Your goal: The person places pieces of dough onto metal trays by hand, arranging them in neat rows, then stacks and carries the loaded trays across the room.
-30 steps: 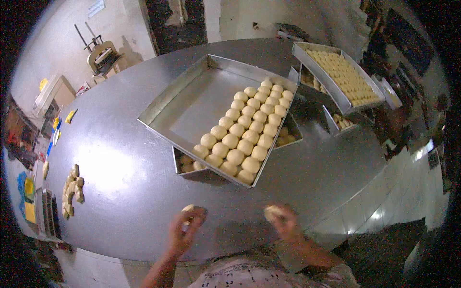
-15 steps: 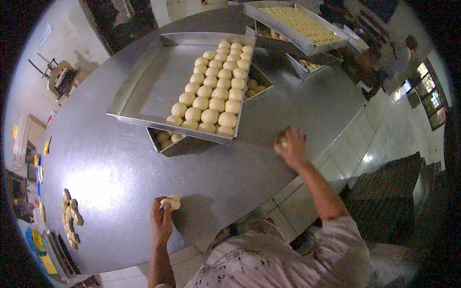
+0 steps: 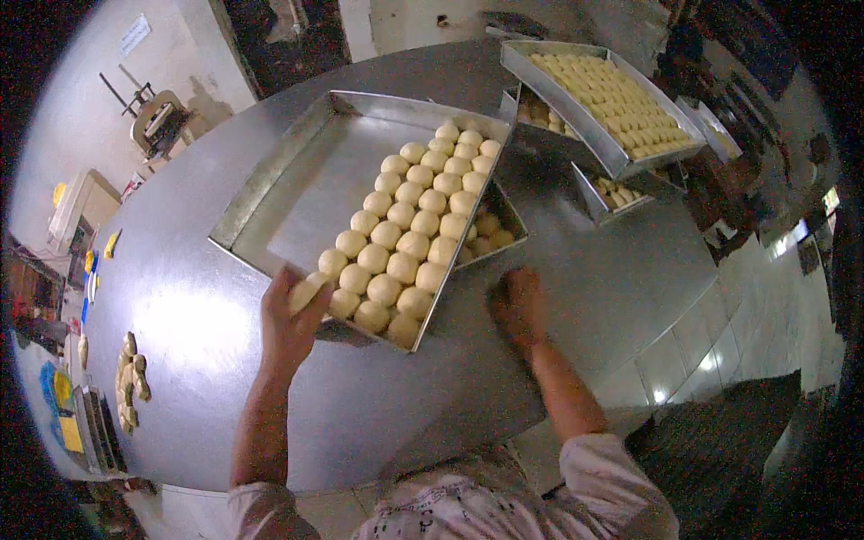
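Observation:
My left hand (image 3: 292, 315) is at the near edge of a large metal tray (image 3: 238, 189), gripping a pale dough piece (image 3: 309, 292) between thumb and fingers. Smooth dough balls (image 3: 400, 236) fill the tray's right part in close rows, and its left part shows bare metal. To the right of the tray, my right hand (image 3: 519, 308) is curled down against the steel table (image 3: 432, 405), slightly blurred. Its fingers hide whatever lies beneath.
Under the big tray sits another tray (image 3: 525, 236) with dough balls. At the far right, a full tray (image 3: 612, 103) rests above smaller ones. Loose dough pieces (image 3: 131, 378) lie in a cluster at the left. The table's curved edge runs close to my body.
My left hand has gone forward with its dough piece, from the near table to the tray's edge. My right hand has shifted left over the table. The whole view has tilted.

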